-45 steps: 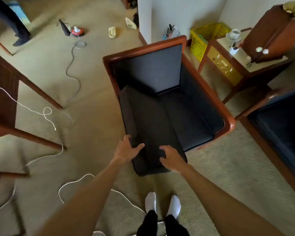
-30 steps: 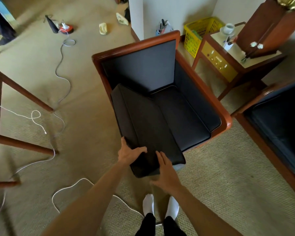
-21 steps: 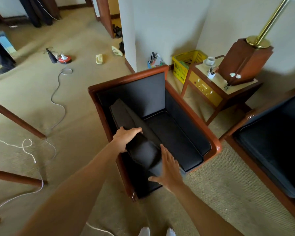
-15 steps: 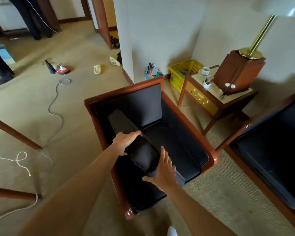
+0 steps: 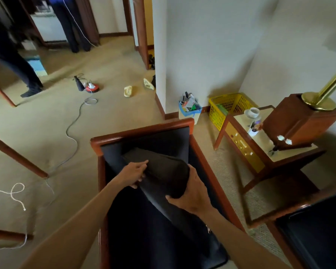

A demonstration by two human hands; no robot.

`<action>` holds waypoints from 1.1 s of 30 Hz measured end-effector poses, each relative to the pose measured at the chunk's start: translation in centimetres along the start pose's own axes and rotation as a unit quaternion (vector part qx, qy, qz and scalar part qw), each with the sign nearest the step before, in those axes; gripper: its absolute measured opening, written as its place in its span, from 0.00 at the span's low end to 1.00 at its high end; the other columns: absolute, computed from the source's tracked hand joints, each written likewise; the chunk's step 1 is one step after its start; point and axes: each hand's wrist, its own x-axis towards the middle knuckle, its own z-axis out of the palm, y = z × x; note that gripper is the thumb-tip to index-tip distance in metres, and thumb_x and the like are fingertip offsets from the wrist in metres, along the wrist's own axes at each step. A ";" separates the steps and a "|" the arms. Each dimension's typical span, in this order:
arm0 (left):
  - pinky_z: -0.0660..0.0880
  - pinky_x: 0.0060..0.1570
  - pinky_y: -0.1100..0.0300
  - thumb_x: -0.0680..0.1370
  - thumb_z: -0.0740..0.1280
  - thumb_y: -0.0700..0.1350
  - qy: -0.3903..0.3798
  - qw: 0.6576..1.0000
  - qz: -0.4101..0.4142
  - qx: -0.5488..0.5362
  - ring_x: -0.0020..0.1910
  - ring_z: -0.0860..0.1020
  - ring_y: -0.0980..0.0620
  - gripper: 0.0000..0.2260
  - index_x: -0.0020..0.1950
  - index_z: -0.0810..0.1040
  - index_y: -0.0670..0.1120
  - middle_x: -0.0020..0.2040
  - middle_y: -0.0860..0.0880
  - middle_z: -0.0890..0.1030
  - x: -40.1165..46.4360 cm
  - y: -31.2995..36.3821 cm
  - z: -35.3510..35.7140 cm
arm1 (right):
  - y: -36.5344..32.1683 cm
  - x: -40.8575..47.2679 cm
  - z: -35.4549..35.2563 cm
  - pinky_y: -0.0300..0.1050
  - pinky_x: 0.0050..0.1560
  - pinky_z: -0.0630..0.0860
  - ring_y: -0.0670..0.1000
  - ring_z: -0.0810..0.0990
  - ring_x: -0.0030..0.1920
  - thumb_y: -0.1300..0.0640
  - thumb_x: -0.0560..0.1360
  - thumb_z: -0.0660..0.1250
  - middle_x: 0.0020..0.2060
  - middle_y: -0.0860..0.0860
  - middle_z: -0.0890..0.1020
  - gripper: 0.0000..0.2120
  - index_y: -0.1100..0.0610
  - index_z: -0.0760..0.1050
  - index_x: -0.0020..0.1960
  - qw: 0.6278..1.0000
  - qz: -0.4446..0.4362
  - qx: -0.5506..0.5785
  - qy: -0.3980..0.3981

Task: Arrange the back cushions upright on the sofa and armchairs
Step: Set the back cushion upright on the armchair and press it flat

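Left hand and right hand gripping dark back cushion, tilted inside armchair, yellow basket holding green item.

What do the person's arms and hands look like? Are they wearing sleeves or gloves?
Both arms are bare as far as the picture shows, with no sleeves in sight. The left hand and right hand have no gloves, and no rings, watch or bracelets show on the fingers or wrists.
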 end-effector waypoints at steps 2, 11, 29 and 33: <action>0.74 0.29 0.63 0.83 0.59 0.43 0.002 0.997 0.073 0.038 0.29 0.73 0.60 0.19 0.72 0.68 0.59 0.31 0.57 0.75 1.3 0.1 0.3 | 1.2 2.7 -2.4 0.51 0.56 0.78 0.50 0.79 0.59 0.33 0.54 0.77 0.60 0.43 0.76 0.49 0.49 0.61 0.68 1.000 0.002 -0.009 -0.010; 0.72 0.58 0.49 0.59 0.76 0.57 0.082 0.974 0.141 0.155 0.58 0.70 0.49 0.29 0.59 0.72 0.61 0.55 0.54 0.67 7.2 1.6 2.2 | -1.2 11.7 -7.0 0.53 0.52 0.76 0.59 0.77 0.57 0.38 0.55 0.78 0.59 0.53 0.73 0.44 0.57 0.65 0.63 0.951 0.030 -0.261 -0.166; 0.48 0.70 0.30 0.67 0.76 0.47 -0.030 0.843 0.172 0.508 0.77 0.45 0.37 0.55 0.76 0.36 0.62 0.79 0.47 0.47 15.3 2.0 5.4 | 5.0 13.9 -0.4 0.55 0.56 0.71 0.59 0.76 0.59 0.47 0.55 0.78 0.56 0.54 0.77 0.39 0.56 0.64 0.59 0.896 0.134 -0.347 -0.244; 0.40 0.71 0.30 0.63 0.79 0.49 -0.055 0.816 0.235 0.524 0.79 0.43 0.45 0.49 0.77 0.53 0.53 0.79 0.50 0.55 16.3 2.0 5.6 | 5.5 13.1 -0.4 0.52 0.50 0.72 0.58 0.77 0.56 0.46 0.57 0.77 0.52 0.53 0.77 0.35 0.56 0.64 0.56 0.915 0.112 -0.306 -0.238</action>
